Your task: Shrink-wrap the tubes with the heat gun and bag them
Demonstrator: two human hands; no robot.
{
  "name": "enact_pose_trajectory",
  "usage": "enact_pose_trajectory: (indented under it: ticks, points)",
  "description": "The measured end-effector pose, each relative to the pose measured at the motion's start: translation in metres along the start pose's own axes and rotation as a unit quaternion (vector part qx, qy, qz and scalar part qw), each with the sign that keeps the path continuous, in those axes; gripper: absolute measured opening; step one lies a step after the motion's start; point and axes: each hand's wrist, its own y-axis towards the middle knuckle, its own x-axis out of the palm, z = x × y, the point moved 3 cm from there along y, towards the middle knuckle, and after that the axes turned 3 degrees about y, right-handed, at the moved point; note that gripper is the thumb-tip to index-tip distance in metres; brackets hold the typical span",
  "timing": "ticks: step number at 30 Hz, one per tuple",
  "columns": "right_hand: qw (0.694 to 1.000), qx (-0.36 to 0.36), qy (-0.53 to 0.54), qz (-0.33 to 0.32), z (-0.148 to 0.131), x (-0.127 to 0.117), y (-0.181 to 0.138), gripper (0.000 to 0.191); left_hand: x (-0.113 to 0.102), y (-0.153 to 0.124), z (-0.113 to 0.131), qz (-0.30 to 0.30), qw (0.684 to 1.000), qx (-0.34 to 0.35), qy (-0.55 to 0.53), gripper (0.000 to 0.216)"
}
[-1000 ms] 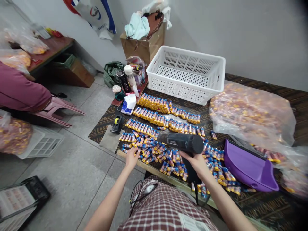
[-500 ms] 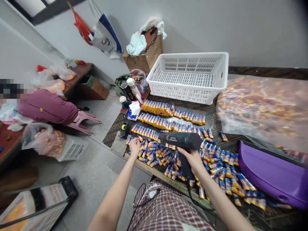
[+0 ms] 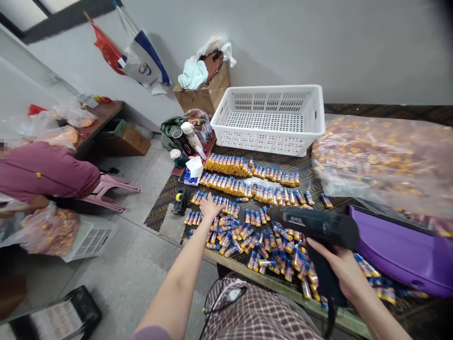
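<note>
My right hand (image 3: 341,267) grips the handle of a black heat gun (image 3: 314,224), its nozzle pointing left above the tabletop. With fingers spread, my left hand (image 3: 209,208) reaches over the nearest row of small blue-and-yellow tubes (image 3: 231,208); whether it touches them I cannot tell. Behind it stand more lined-up tubes in a middle row (image 3: 230,184) and a back row (image 3: 230,164). In front and to the right lies a loose heap of the same tubes (image 3: 279,245).
A white plastic crate (image 3: 265,146) stands at the back. On the right are a purple bin (image 3: 403,255) and a large clear bag of small parts (image 3: 382,156). A tape dispenser (image 3: 180,202) sits at the left edge. Another person (image 3: 53,170) sits at the far left.
My right hand has moved the heat gun to the right, away from the rows. My left hand has opened and shifted slightly right over the near row. The view has turned a little.
</note>
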Motion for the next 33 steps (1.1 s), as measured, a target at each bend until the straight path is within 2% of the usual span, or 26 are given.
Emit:
enact_pose_trajectory:
  ticks: [2, 4, 7, 10, 18, 22, 26, 29, 33]
  points:
    - [0.998, 0.02, 0.016, 0.065, 0.004, -0.021, -0.011, 0.053, 0.007, 0.004, 0.009, -0.02, 0.998, -0.025, 0.057, 0.094]
    - [0.992, 0.04, 0.039, 0.113, 0.009, -0.034, -0.022, 0.05, 0.011, 0.005, 0.015, -0.034, 0.996, -0.007, 0.085, 0.097]
    - [0.983, 0.059, 0.072, 0.156, 0.016, -0.04, -0.035, 0.051, 0.013, 0.004, 0.017, -0.045, 0.993, 0.038, 0.1, 0.094]
    - [0.978, 0.072, 0.096, 0.172, 0.021, -0.038, -0.043, 0.052, 0.015, 0.005, 0.015, -0.068, 0.993, 0.031, 0.091, 0.092]
    - [0.982, 0.063, 0.098, 0.149, 0.024, -0.03, -0.044, 0.049, 0.011, 0.022, 0.017, -0.115, 0.987, -0.012, 0.108, 0.077]
    - [0.979, 0.062, 0.106, 0.161, 0.027, -0.03, -0.044, 0.051, 0.006, 0.038, 0.007, -0.159, 0.983, -0.024, 0.09, 0.071]
    - [0.981, 0.069, 0.099, 0.154, 0.027, -0.025, -0.042, 0.048, 0.004, 0.045, -0.004, -0.165, 0.983, -0.017, 0.082, 0.07]
    - [0.989, 0.064, 0.075, 0.106, 0.023, -0.007, -0.033, 0.043, 0.004, 0.042, -0.009, -0.149, 0.985, -0.017, 0.08, 0.072]
    - [0.998, 0.057, 0.036, 0.002, 0.018, 0.04, -0.015, 0.042, 0.002, 0.035, -0.014, -0.136, 0.99, -0.02, 0.042, 0.071]
